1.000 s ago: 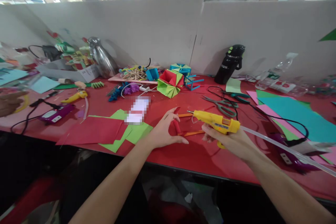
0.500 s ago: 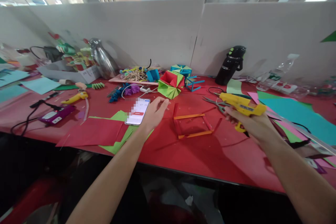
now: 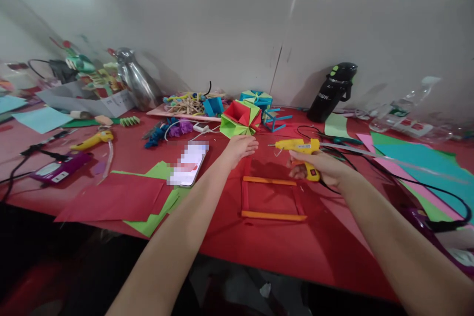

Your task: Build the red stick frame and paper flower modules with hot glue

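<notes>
- Right hand (image 3: 326, 165): fingers wrapped around the yellow glue gun (image 3: 296, 147); a loosened grip could tip it
- Left hand (image 3: 240, 149): fingers nearly straight (anything pinched: cannot tell) — the nozzle (image 3: 272, 145) points towards them, so a slip might burn
- Strip frame (image 3: 274, 215): on the red tabletop (image 3: 259, 247), between the arms — a dragging wrist could skew it
- Paper ornament (image 3: 240, 117): just beyond the left hand; a push could crush it

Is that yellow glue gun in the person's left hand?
No, the yellow glue gun is gripped in the right hand, and the left hand is apart from it.
</notes>
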Tool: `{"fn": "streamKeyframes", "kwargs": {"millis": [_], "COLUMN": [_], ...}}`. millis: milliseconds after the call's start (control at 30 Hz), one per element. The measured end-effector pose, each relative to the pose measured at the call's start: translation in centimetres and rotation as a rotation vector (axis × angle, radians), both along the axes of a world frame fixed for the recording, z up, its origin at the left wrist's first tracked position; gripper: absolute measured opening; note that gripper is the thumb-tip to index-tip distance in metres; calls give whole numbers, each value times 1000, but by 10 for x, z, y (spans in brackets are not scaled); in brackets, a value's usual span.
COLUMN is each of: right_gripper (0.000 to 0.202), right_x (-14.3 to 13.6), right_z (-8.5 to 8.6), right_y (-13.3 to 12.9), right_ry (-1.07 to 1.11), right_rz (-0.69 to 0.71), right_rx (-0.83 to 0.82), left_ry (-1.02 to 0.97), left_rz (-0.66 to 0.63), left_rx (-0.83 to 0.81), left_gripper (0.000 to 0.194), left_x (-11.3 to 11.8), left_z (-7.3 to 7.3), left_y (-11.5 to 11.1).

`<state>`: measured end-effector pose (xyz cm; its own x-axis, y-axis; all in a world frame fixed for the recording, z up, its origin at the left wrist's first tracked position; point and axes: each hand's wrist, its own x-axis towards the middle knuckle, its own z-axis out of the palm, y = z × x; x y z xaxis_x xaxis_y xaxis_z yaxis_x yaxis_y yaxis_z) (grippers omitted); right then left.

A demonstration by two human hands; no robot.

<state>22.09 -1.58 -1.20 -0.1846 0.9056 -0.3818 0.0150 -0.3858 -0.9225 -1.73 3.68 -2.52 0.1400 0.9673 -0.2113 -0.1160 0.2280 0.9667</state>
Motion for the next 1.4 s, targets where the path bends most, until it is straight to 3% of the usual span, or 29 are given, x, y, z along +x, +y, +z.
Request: {"fn": "streamKeyframes", "kwargs": {"millis": [100,233,433,633,933,1167,1400], "right_gripper": [31,30,30,30,32,33,26], "right_x": [7,2,-7,-4,-26,-37,-36], "right_z": [-3,-11,-26,-30,-15,-32,-36], "right_y": [0,16,25,19,32,38,40], "right_ry": [51,185,228,58,-90,-10,-6], "right_rz": [-6,-235,-313,-151,32,1,-21], "right_rx": [32,154,201,239,328,330,344], "left_ry": [-143,-342,-422,-319,-33,73,179], "left_rz": [-42,-53,5,-7,-12,48,64], "left_rx": [-106,-191,-213,-179,-14,68,80], "left_gripper": [18,20,20,20,28,29,30], "left_x": [4,13,24,13,-14,-18,-20], "left_z": [2,-1,-8,-8,1,3,7], "left_y": [6,19,29,18,-5,-8,-10]}}
